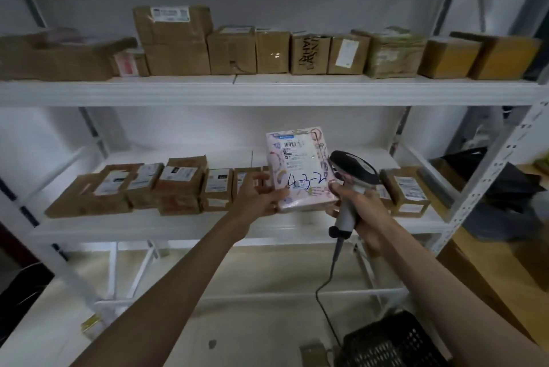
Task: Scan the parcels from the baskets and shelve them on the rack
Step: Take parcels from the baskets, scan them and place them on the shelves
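Here we hold the parcel [300, 170] up in front of the lower shelf [190, 227] of the rack [267, 93], label side toward us, with "4-3-2" penned across its lower half. Our left hand [261, 197] pinches its lower left corner — thumb over the face, the other fingers behind it, so we cannot tell how far they wrap. Our right hand [353, 206] is curled round the handle of the scanner [353, 173], and its thumb tip touches the parcel's lower right corner. The scanner's head sits just right of the parcel, above those fingers, and seems to face away from the barcode, which lies well above both thumbs near the top edge. The chief risk, we judge, is a slip: the parcel hangs from one corner pinch, and its wrap looks glossy, so any twist toward the shelf could tip it out of the left fingers. A second risk is a missed scan, should we shelve it without the head being turned onto the barcode. The cable [326, 286] drops from below the right fingers toward the basket [395, 343] — a long reach could snag it and jerk the scanner. The boxes [178, 185] behind our left fingers stand close together, so a careless push could knock them askew.
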